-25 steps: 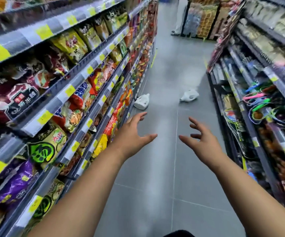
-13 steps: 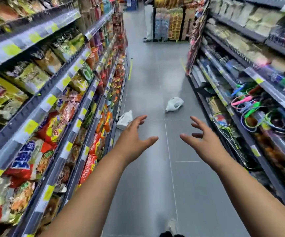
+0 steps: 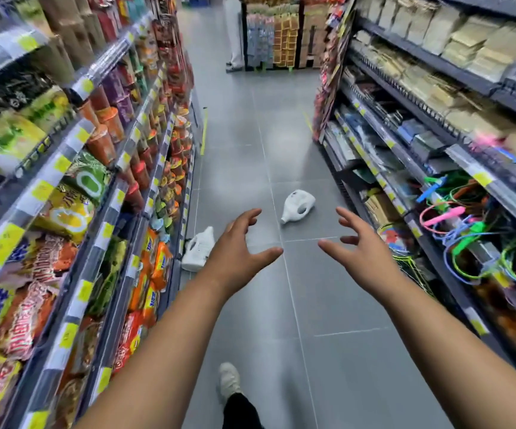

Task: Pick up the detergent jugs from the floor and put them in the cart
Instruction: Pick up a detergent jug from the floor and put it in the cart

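Seen from my head, both arms reach forward through the middle of the frame. My left hand (image 3: 238, 252) and right hand (image 3: 362, 252) are spread, fingers loosely bent, apart and gripping nothing. A white plastic detergent jug (image 3: 298, 207) lies on its side on the grey tiled floor (image 3: 327, 305) just above centre. A second white plastic jug (image 3: 197, 250) lies left of centre at the foot of the snack shelf (image 3: 64, 243), partly behind my left hand. My pale shoe (image 3: 229, 379) shows at bottom centre.
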The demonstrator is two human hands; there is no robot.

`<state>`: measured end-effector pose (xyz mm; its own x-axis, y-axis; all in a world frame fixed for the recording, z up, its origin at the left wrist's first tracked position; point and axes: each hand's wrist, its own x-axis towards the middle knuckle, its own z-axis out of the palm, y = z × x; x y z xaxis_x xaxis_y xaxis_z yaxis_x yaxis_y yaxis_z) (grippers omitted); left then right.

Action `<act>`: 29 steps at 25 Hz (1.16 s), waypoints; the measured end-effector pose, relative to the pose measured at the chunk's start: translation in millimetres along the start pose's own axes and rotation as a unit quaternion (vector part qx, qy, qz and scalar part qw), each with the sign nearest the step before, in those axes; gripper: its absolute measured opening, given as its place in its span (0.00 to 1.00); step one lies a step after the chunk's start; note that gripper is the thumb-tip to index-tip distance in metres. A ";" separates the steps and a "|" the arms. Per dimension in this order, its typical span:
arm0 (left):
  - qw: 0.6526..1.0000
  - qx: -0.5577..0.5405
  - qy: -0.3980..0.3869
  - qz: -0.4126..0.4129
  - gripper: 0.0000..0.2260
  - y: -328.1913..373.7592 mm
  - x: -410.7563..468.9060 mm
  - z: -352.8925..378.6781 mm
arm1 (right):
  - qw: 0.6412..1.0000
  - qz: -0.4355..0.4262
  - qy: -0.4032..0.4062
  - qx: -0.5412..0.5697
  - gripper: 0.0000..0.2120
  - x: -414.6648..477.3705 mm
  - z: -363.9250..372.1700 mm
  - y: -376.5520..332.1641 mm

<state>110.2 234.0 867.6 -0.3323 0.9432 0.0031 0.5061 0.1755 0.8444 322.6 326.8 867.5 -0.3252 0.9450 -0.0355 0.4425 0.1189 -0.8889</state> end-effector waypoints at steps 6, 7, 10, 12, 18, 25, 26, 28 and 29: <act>0.999 0.006 -0.048 0.004 0.35 -43.5 158.9 -34.2 | 0.998 0.043 0.045 0.003 0.32 121.8 48.3 -12.7; 0.998 0.010 -0.059 0.008 0.35 -48.7 185.0 -38.3 | 0.997 0.051 0.056 0.008 0.33 139.4 55.7 -13.4; 0.995 0.020 -0.095 0.003 0.34 -61.9 248.9 -42.0 | 0.994 0.081 0.071 0.019 0.33 183.1 75.2 -9.1; 0.993 0.027 -0.114 0.009 0.34 -68.9 286.4 -37.3 | 0.992 0.098 0.073 0.018 0.33 215.0 78.6 -2.9; 0.992 0.040 -0.120 -0.008 0.36 -84.2 409.1 -2.9 | 0.991 0.118 0.057 0.008 0.33 343.7 76.6 25.6; 0.992 0.055 -0.100 -0.050 0.36 -79.7 571.3 32.6 | 0.992 0.123 -0.014 -0.036 0.42 530.1 59.4 59.1; 0.992 0.054 -0.097 -0.061 0.36 -80.6 592.3 33.8 | 0.991 0.126 -0.027 -0.043 0.42 555.8 58.0 62.2; 0.991 0.045 -0.092 -0.083 0.36 -86.0 633.3 35.7 | 0.988 0.138 -0.040 -0.057 0.42 605.0 59.2 68.9; 0.991 0.039 -0.092 -0.087 0.35 -90.7 651.9 37.3 | 0.987 0.140 -0.040 -0.064 0.41 627.2 62.0 73.5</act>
<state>-122.6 843.5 773.0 -0.2727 0.9310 -0.2425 0.5159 0.3543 0.7799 99.3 909.3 751.6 -0.2387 0.9198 -0.3116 0.6252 -0.0999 -0.7740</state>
